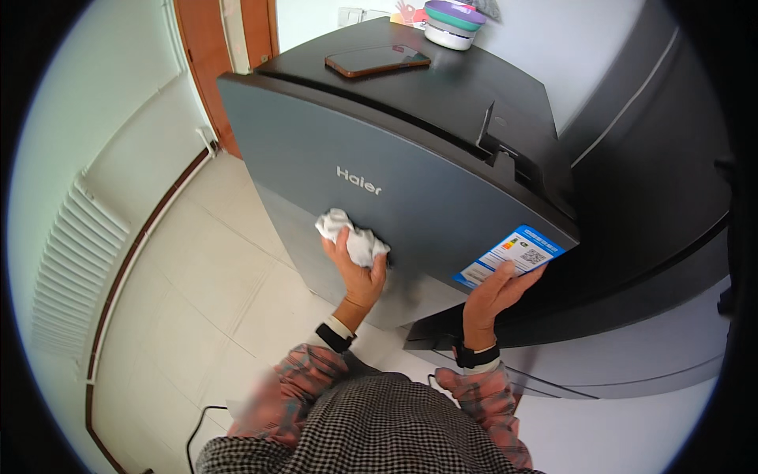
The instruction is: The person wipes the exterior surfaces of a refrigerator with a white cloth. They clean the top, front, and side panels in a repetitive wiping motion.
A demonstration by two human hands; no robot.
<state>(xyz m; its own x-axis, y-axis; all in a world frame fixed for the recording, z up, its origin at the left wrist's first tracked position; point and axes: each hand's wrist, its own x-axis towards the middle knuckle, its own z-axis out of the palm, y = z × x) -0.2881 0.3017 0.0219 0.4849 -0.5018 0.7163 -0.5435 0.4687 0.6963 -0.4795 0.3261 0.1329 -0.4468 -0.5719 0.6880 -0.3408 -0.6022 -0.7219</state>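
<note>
A crumpled white cloth (pixel 357 242) is held in my left hand (pixel 357 271) and pressed to the dark grey front of a Haier refrigerator (pixel 296 136), just below the maker's name. My right hand (pixel 497 293) rests at the lower right of that front, its fingers on the lower edge of a blue and white energy label (pixel 515 252). Whether those fingers grip anything is hard to see. A black hinge part (pixel 503 148) stands up on the refrigerator's top near its right front edge.
On the refrigerator's top lie a phone (pixel 377 61) in a brown case and a stack of bowls (pixel 453 26). A white radiator (pixel 77 272) is at the left wall. Another dark appliance or cabinet (pixel 639 195) stands close at the right. A black cable (pixel 192 432) is at lower left.
</note>
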